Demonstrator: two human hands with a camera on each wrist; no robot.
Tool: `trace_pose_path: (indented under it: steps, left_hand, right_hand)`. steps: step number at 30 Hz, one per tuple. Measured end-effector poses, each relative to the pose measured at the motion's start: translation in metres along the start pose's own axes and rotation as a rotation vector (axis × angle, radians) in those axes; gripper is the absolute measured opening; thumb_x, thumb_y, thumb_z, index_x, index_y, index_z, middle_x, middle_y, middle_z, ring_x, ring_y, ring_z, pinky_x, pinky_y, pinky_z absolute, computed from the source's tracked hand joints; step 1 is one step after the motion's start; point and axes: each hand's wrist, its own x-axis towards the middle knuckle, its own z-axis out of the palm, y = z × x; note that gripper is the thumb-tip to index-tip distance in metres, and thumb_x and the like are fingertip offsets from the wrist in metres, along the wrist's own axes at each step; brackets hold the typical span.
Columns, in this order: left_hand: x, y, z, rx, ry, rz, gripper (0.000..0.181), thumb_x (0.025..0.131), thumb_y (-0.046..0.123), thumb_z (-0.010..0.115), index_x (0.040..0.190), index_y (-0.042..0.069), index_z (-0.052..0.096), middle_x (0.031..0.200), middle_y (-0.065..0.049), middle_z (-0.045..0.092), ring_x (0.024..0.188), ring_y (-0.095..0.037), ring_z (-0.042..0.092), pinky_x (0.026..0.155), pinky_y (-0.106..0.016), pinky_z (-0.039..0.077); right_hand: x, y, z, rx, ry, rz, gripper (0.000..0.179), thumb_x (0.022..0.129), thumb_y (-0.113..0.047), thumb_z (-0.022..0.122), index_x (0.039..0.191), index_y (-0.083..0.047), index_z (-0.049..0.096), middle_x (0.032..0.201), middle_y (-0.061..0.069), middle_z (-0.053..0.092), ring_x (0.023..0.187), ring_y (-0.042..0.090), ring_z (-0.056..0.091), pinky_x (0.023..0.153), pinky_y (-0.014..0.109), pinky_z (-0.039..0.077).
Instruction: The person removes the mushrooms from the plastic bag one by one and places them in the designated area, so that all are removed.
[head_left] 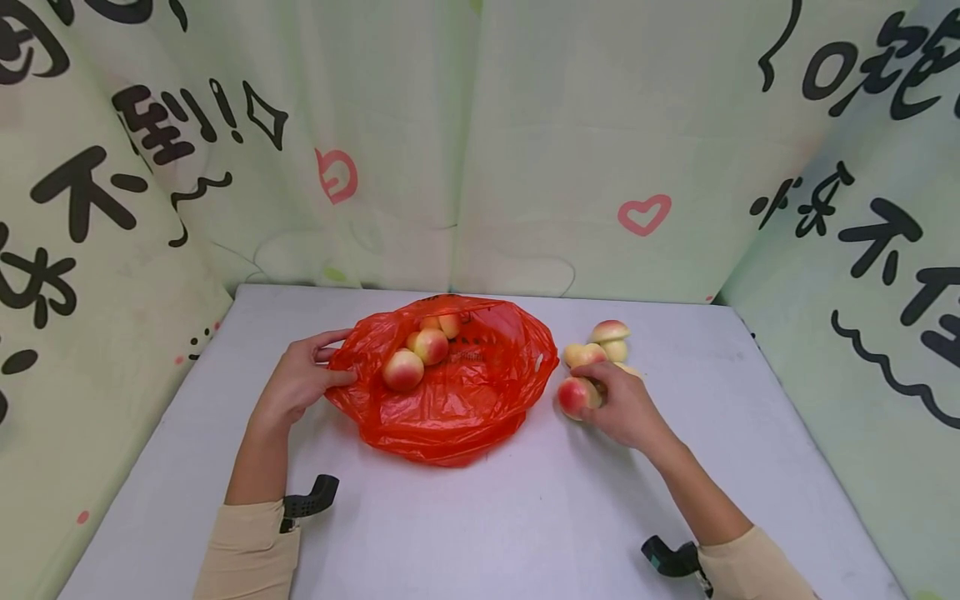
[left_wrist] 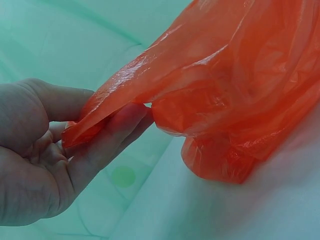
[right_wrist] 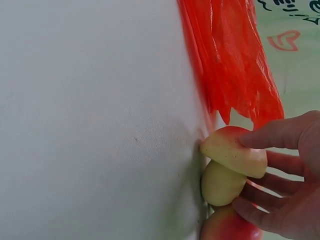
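My left hand (head_left: 294, 382) pinches the left rim of a red plastic bag (head_left: 457, 425). In the left wrist view, the bag's edge lies between thumb and fingers. Several red-and-yellow mushroom-shaped pieces (head_left: 403, 370) lie inside the open bag. To the bag's right, my right hand (head_left: 624, 407) holds a mushroom-shaped piece (right_wrist: 234, 152) with a rosy cap and a cream stem. The thumb presses on the cap and the fingers curl behind. Another rosy piece (right_wrist: 231, 226) lies right under the fingers. Just beyond this hand stands a mushroom-shaped piece (head_left: 611, 332) on the table.
A white table (head_left: 465, 533) carries the bag and the loose pieces. Pale green curtains (head_left: 540, 167) with black lettering and red hearts hang behind it and at both sides. A small black camera (head_left: 311, 497) is worn at each wrist.
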Motion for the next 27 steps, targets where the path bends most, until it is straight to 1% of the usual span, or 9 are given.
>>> trace_pose_path:
  steps: [7,15,21,27]
  left_hand:
    - [0.0001,-0.0009,-0.0001,0.003,-0.001,-0.007,0.074,0.092,0.009,0.077,0.158,0.017,0.046,0.148,-0.023,0.053,0.127,-0.04,0.06,0.09,-0.037,0.063]
    - [0.0003,-0.0006,-0.0003,0.002,-0.001,-0.009,0.073,0.092,0.009,0.077,0.158,0.017,0.046,0.147,-0.023,0.054,0.126,-0.039,0.061,0.089,-0.036,0.063]
    - [0.0006,-0.0012,-0.0005,-0.003,-0.004,-0.001,0.073,0.092,0.008,0.076,0.158,0.016,0.046,0.146,-0.024,0.054,0.125,-0.04,0.062,0.089,-0.036,0.064]
    - [0.001,-0.0014,-0.0008,-0.003,-0.008,0.001,0.073,0.092,0.008,0.076,0.158,0.016,0.046,0.147,-0.024,0.055,0.125,-0.039,0.063,0.088,-0.035,0.064]
  right_hand:
    - [-0.0021,-0.0008,0.0027,-0.022,0.036,-0.027,0.046,0.084,-0.008,0.082,0.128,-0.001,0.069,0.127,0.019,0.068,0.118,0.039,0.062,0.097,0.057,0.057]
    - [-0.0043,-0.0046,0.0027,-0.04,0.055,-0.022,0.044,0.084,-0.007,0.081,0.126,0.0,0.069,0.128,0.021,0.067,0.121,0.042,0.061,0.099,0.058,0.056]
    - [-0.005,-0.0054,0.0034,-0.039,0.066,-0.025,0.044,0.083,-0.005,0.08,0.125,0.001,0.069,0.129,0.022,0.065,0.12,0.042,0.061,0.098,0.058,0.057]
    - [-0.0055,-0.0052,0.0042,-0.04,0.067,-0.022,0.046,0.084,-0.009,0.082,0.126,0.0,0.068,0.13,0.021,0.065,0.122,0.042,0.059,0.099,0.059,0.056]
